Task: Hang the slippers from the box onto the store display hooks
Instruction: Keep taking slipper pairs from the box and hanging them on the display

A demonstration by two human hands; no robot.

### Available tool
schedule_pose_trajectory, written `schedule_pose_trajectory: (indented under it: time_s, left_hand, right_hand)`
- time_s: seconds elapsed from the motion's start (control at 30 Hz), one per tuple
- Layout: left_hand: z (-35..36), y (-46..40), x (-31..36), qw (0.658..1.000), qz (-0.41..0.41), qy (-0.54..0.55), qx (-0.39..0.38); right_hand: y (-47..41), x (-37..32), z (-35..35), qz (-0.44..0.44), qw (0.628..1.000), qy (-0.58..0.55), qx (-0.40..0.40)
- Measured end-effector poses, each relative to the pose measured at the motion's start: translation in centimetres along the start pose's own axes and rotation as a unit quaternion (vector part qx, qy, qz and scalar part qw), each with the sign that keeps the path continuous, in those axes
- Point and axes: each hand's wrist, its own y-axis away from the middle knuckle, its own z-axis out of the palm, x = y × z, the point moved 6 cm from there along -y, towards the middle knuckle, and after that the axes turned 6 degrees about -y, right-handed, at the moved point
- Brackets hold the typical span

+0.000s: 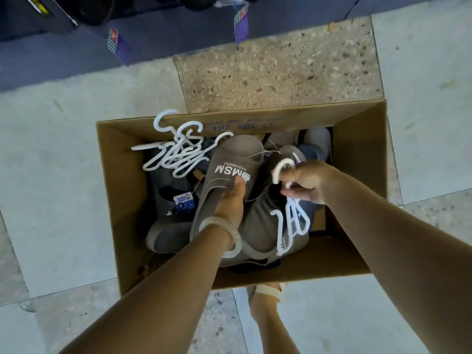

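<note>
**A:** What is in the cardboard box (357,154)?

**B:** It sits open on the tiled floor (63,226), full of grey and dark slippers. A bunch of white plastic hangers (176,152) lies tangled at its far left corner, with one hook poking over the rim.

**A:** And the left hand (231,203)?

**B:** It reaches down into the box and grips a grey slipper (224,175) printed "MSM MASHIMARO". The thumb presses on top of the strap beside the lettering; the fingers are curled underneath, out of sight. A pale bangle (233,238) rides on that wrist.

**A:** The right hand (306,182)?

**B:** It holds a white hanger (288,221) near its top. The fingers (291,192) are pinched round the stem just below the hook, which curls up above the knuckles. The hanger's looped lower part hangs down over another grey slipper (260,226) lying in the box.

**A:** Are the gripped slipper and the hanger touching?

**B:** No, they are near each other but apart, the slipper to the left, tilted with its toe toward the far wall of the box.

**A:** Anything else?

**B:** A blue and white tag (184,201) marked "MASHIMARO" lies among the slippers on the left, tied on with a thin thread. A sandalled foot (265,295) stands just behind the box's near wall. At the top of the view there are purple striped tags (241,24) hanging from dark goods on the display; the hooks themselves I cannot make out.
</note>
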Motion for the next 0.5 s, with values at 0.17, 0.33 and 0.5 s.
schedule_pose_trajectory:
  time_s: [0.17,0.33,0.5]
  left_hand:
    - [-1.8,3.7,2.9,0.983,0.052,-0.165,0.067]
    - [-4.7,6.0,6.1,0.907,0.194,-0.290,0.236]
    - [-5.8,4.6,7.2,0.887,0.245,-0.321,0.221]
  right_hand:
    - [-0.1,-0.9,0.4,-0.078,0.994,0.065,-0.031]
    - [0.0,-2.2,-0.2,-0.127,0.985,0.112,0.036]
    - [-0.9,-0.7,1.1,-0.053,0.993,-0.095,0.053]
